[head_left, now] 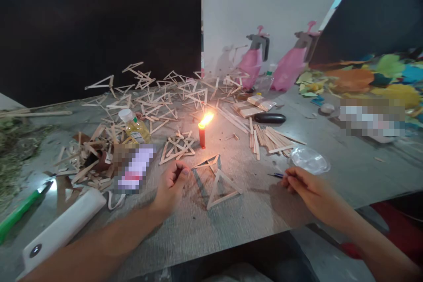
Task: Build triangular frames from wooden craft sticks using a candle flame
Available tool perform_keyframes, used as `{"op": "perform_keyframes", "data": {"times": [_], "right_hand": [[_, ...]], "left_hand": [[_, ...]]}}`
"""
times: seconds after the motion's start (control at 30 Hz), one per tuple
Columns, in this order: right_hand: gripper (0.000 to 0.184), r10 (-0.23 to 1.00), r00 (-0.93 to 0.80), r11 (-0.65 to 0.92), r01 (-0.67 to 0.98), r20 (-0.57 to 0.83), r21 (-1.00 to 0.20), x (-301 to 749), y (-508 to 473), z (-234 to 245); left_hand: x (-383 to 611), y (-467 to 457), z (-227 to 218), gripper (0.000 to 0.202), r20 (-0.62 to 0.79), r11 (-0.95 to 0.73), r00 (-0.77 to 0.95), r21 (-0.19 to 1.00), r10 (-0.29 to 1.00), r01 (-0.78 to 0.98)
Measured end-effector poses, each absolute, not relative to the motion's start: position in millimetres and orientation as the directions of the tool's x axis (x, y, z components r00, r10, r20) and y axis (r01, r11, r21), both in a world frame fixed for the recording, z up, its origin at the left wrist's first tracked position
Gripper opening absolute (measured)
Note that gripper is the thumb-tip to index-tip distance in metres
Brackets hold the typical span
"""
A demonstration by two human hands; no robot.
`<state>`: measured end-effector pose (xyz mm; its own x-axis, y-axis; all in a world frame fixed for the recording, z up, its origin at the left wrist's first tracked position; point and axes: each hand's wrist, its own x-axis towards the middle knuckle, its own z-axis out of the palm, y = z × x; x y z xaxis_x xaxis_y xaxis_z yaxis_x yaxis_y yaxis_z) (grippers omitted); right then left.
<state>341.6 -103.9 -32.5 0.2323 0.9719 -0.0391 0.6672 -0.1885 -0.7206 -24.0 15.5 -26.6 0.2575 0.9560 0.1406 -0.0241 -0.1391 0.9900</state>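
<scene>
My left hand (172, 183) rests on the grey table (211, 224) with its fingers curled, pinching the corner of a structure of wooden stick triangles (216, 180) that lies flat just right of it. On the right, my right hand (306, 187) is closed on a thin blue-tipped tool (276, 175) that points left over the table. A short red candle (202, 134) burns upright just behind the stick structure, between both hands.
Many glued stick triangles (155, 97) cover the back left. A small oil bottle (135, 127), loose sticks (269, 139), a black oval object (269, 118), a clear plastic lid (309, 160), pink spray bottles (254, 59), a white device (62, 229) and a green tool (20, 211) lie around.
</scene>
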Motion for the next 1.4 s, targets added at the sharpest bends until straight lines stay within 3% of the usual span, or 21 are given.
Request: {"op": "perform_keyframes", "data": {"times": [0.1,0.23,0.37,0.5,0.6,0.7,0.87,1.4], "right_hand": [[0.04,0.957,0.28,-0.134,0.652,0.073,-0.746,330,-89,-26],[0.032,0.968,0.208,-0.018,0.607,0.138,-0.794,297,-58,10],[0.021,0.936,0.151,0.166,0.605,0.317,-0.779,260,-16,54],[0.011,0.922,0.114,0.294,0.418,0.37,-0.86,239,26,74],[0.007,0.88,0.224,0.375,0.214,0.419,-0.902,235,43,64],[0.006,0.856,0.337,0.378,0.108,0.391,-0.92,237,48,42],[0.014,0.863,0.378,0.336,0.067,0.336,-0.939,235,49,22],[0.015,0.847,0.404,0.325,0.116,0.344,-0.938,223,47,18]], "left_hand": [[-24,15,-25,0.04,0.146,-0.142,0.271,0.989,0.951,-0.038],[-23,16,-24,0.043,0.135,-0.128,0.277,0.991,0.951,-0.041],[-23,17,-25,0.043,0.128,-0.125,0.287,0.992,0.949,-0.029],[-25,17,-26,0.043,0.119,-0.127,0.269,0.992,0.956,0.013],[-26,17,-27,0.045,0.109,-0.134,0.264,0.988,0.958,0.079],[-27,16,-30,0.046,0.102,-0.127,0.272,0.989,0.957,0.073],[-27,16,-34,0.044,0.093,-0.108,0.268,0.993,0.959,0.043],[-27,15,-35,0.043,0.048,-0.06,0.302,0.998,0.952,0.029]]}}
